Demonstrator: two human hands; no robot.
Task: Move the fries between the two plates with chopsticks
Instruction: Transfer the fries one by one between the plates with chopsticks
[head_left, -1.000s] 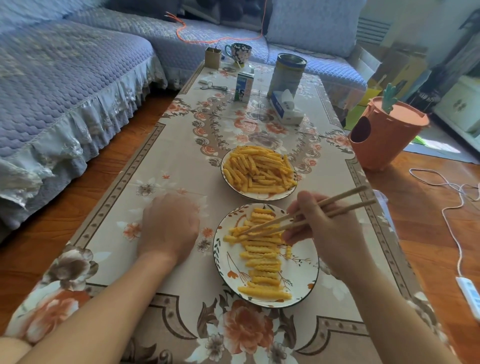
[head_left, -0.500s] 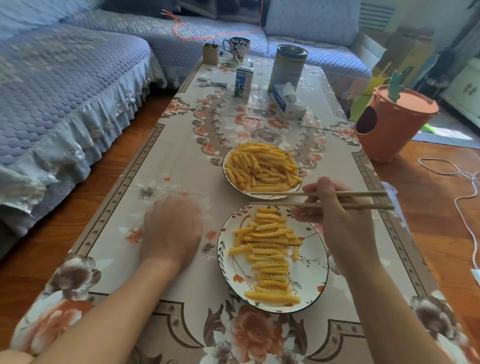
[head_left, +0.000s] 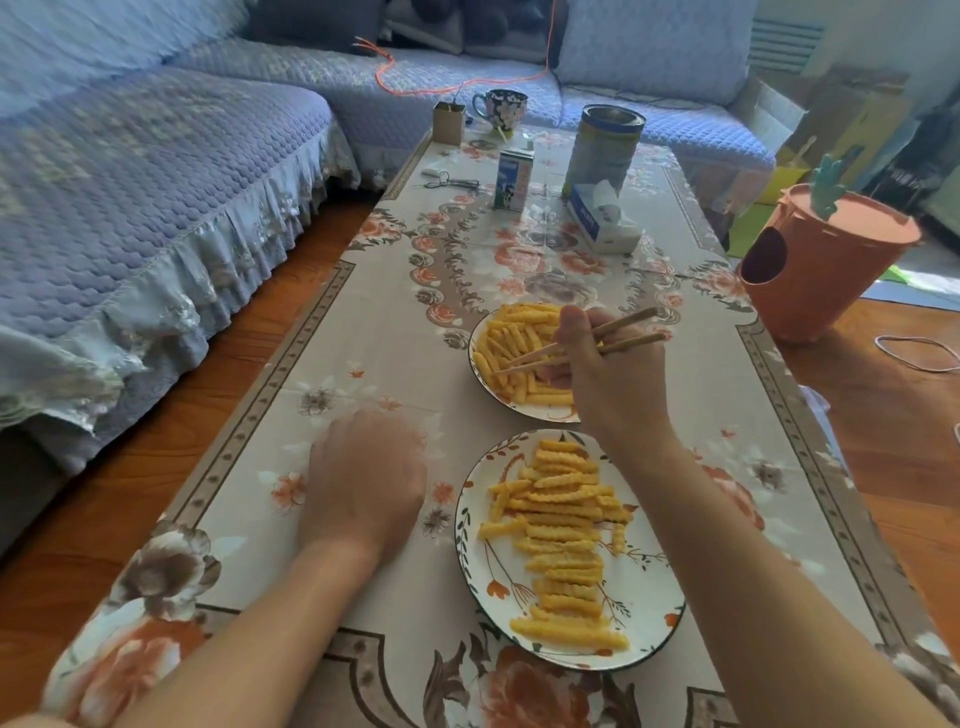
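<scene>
over the far plate, my right hand (head_left: 610, 374) grips a pair of tan wooden chopsticks (head_left: 576, 345), tips a little apart just above the heap and pinching nothing that i can see. my left hand (head_left: 363, 480) rests knuckles-up on the floral-clothed desk (head_left: 363, 332), left of the near plate; its fingers are hidden, so i cannot tell how it is curled. the yellow crinkle-cut fries (head_left: 519, 348) sit piled on the far white round plate (head_left: 480, 379), with more laid in rows on the near white flower-painted plate (head_left: 644, 587). i judge each fry light and fairly stiff, ridged enough to bite, though perhaps greasy; best pinched across the middle, one at a time, taking a loose top piece. squeezed hard, one may snap. farther off stand a blue-and-white milk carton (head_left: 513, 179), a tall metal tin (head_left: 602, 148), a tissue pack (head_left: 602, 215) and a patterned mug (head_left: 500, 108), all well clear. only my own right forearm hangs over the near plate's right rim.
</scene>
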